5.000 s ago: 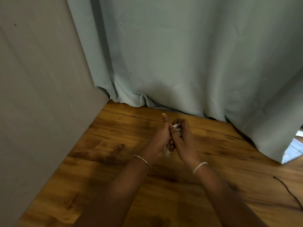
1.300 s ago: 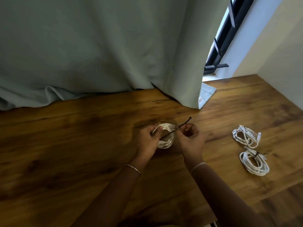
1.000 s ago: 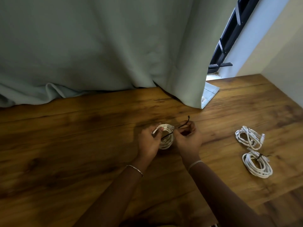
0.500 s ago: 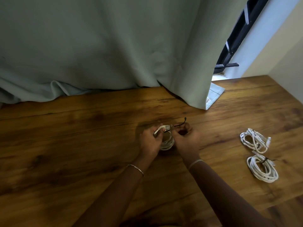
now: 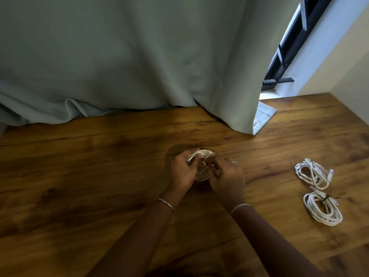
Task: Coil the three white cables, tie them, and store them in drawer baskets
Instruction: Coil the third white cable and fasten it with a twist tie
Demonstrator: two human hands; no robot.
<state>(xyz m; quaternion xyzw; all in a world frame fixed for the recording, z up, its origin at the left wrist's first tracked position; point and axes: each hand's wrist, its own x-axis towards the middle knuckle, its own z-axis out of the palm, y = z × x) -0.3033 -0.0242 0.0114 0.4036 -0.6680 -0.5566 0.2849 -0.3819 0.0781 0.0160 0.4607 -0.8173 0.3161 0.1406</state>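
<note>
Head view puts both hands near the middle of the table (image 5: 79, 176), close together. The left hand (image 5: 180, 172) grips a coil (image 5: 201, 156) of white cable, with the fingers curled around its left side and the thumb across the strands. The right hand (image 5: 227, 176) is clenched at the coil's right side, and its thumb and fingertips pinch the strands there. The pinch point is dark and small, so I cannot tell if something thin is also between the fingers. The lower half of the coil is hidden between the two palms; only the top arc and a small part at the bottom can be seen. Whether this coil is tied is not clear.

A thin bracelet (image 5: 164, 203) is on the left wrist and a pale band (image 5: 239, 206) on the right wrist. A ring (image 5: 234, 162) shows on one right finger. Both forearms are cut off by the bottom edge of the picture.

Two more coils lie flat near the right edge of the table, well apart from the hands. The far coil (image 5: 312, 173) is loose, with a plug end pointing right. The near coil (image 5: 322, 209) lies just beside it and has a dark tie (image 5: 325, 197) around its top.

A grey-green curtain (image 5: 139, 56) hangs along the far edge and rests on the wood. A dark window frame (image 5: 289, 47) shows past it, above the far right corner.
</note>
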